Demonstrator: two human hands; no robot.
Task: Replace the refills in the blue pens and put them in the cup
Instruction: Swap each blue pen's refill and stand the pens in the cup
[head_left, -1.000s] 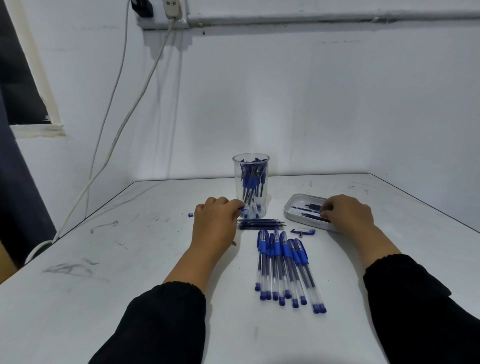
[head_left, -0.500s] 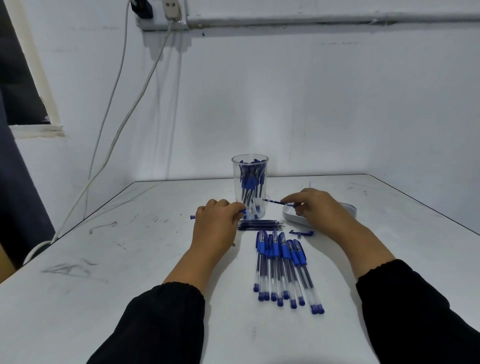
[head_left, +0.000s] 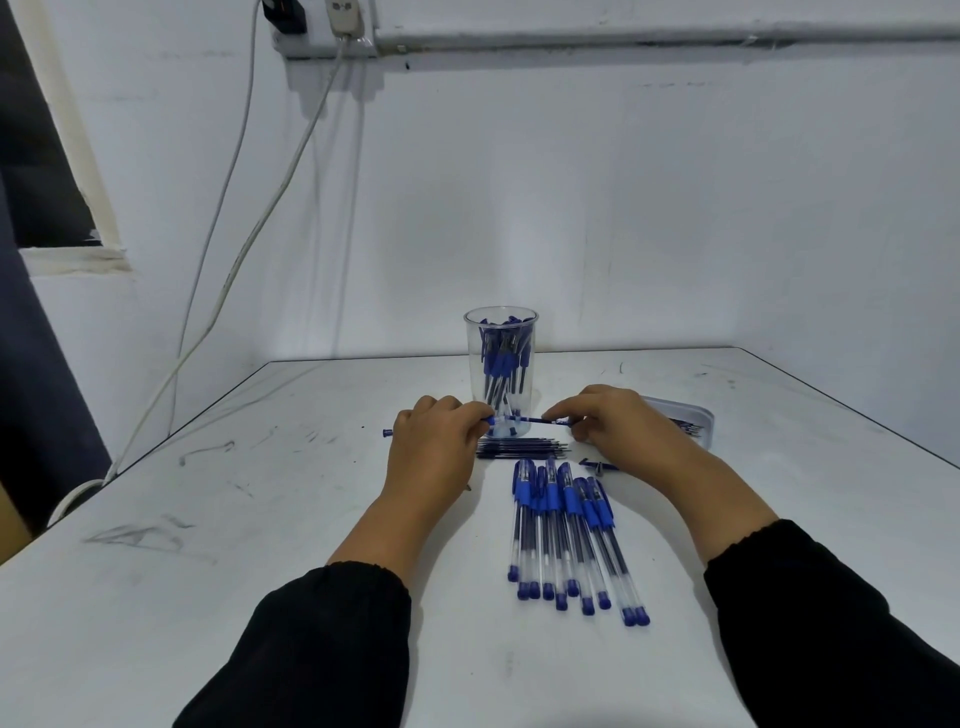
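We see a scuffed white table (head_left: 311, 597) bearing a clear plastic cup (head_left: 500, 332) of blue pens, a row of capped blue pens (head_left: 566, 535), and a bundle of dark refills (head_left: 519, 448). A shallow white tray (head_left: 698, 415) sits at the right, a loose blue cap (head_left: 600, 466) near it.

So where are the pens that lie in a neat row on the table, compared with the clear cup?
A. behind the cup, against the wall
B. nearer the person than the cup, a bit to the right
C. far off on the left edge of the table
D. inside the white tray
B: the row of blue pens lies on the table nearer the camera than the clear cup, slightly right of it.
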